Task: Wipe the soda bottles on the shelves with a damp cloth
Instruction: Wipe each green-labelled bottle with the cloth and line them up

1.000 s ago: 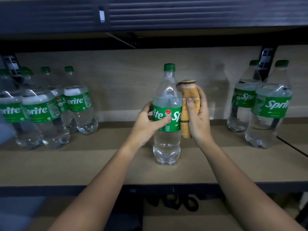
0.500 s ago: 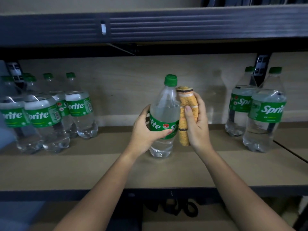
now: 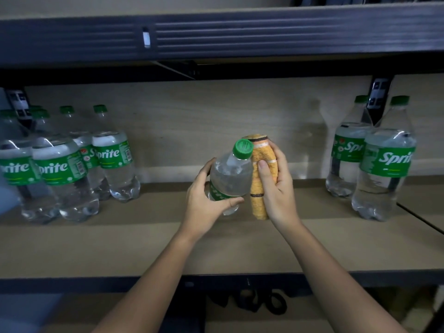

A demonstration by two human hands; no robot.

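My left hand (image 3: 205, 203) grips a clear Sprite bottle (image 3: 231, 179) with a green cap and green label. The bottle is lifted off the shelf and tilted, its cap leaning toward me. Pressed against its right side is a folded orange cloth (image 3: 262, 179) with dark stripes, which my right hand (image 3: 276, 188) holds upright. My left fingers cover most of the label.
Several Sprite bottles (image 3: 60, 169) stand grouped at the shelf's left end, and two more Sprite bottles (image 3: 382, 159) stand at the right. The wooden shelf board (image 3: 216, 246) has a dark front rail. Another dark shelf beam (image 3: 240, 32) runs overhead.
The bottle stood upright on the shelf a second ago. My left hand has lifted it and tipped its cap toward me, while the cloth stayed against its right side.
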